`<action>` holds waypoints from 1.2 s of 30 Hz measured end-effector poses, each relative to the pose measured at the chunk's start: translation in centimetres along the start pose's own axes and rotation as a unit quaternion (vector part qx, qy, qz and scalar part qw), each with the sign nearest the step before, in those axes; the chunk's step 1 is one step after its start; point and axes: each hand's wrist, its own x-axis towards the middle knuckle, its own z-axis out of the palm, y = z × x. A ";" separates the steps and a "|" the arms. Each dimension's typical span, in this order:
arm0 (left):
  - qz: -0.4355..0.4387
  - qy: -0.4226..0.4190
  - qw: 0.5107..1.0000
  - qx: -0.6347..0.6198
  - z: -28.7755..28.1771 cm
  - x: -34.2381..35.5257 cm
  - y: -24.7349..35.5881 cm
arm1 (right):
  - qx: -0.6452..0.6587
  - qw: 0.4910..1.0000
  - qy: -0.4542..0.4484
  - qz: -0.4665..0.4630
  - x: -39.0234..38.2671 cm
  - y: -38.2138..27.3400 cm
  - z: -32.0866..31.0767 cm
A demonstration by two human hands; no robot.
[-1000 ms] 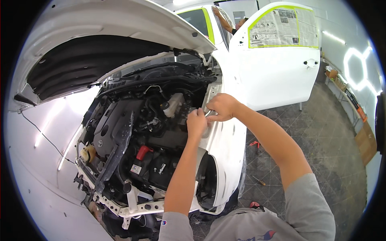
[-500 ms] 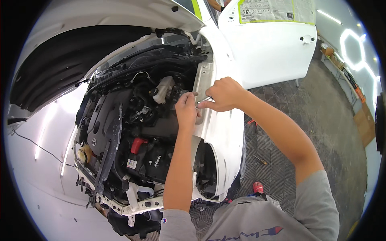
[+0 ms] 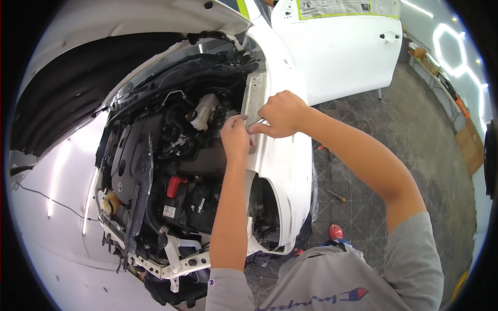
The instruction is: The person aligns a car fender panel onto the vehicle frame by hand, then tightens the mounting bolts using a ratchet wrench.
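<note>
A white fender [image 3: 277,171] runs along the car's open engine bay, with a pale metal rail [image 3: 254,96] on its inner edge. Over this rail my two hands meet. My right hand [image 3: 284,114] is closed on a slim metal tool [image 3: 256,124], with the thumb stretched along its near side; most of the tool is hidden. My left hand [image 3: 236,136] is pinched close beside the tool's end, its fingertips at the rail. What sits between its fingers does not show.
A raised hood [image 3: 93,78] hangs over the far left. Loose bolts [image 3: 201,206] lie on the black battery near a red terminal cover [image 3: 175,186]. An open white door [image 3: 347,59] stands beyond the fender. On the tiled floor lie a screwdriver [image 3: 337,195] and a red-handled tool [image 3: 322,148].
The whole view has shifted slightly, so the car and both hands appear a little higher and further left. Both hands stay together at the rail in nearly the same grip.
</note>
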 end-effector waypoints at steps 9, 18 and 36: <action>0.013 0.048 0.999 0.002 0.4 1.0 -0.6 | -0.011 0.999 -0.013 0.041 -0.2 -1.2 -0.4; -0.004 0.016 1.000 0.017 0.2 0.3 0.8 | 0.019 0.991 -0.033 0.127 -1.3 -3.1 -1.3; -0.044 -0.093 0.993 0.051 -0.8 -0.1 3.1 | 0.004 0.966 0.126 -0.225 5.2 3.7 1.2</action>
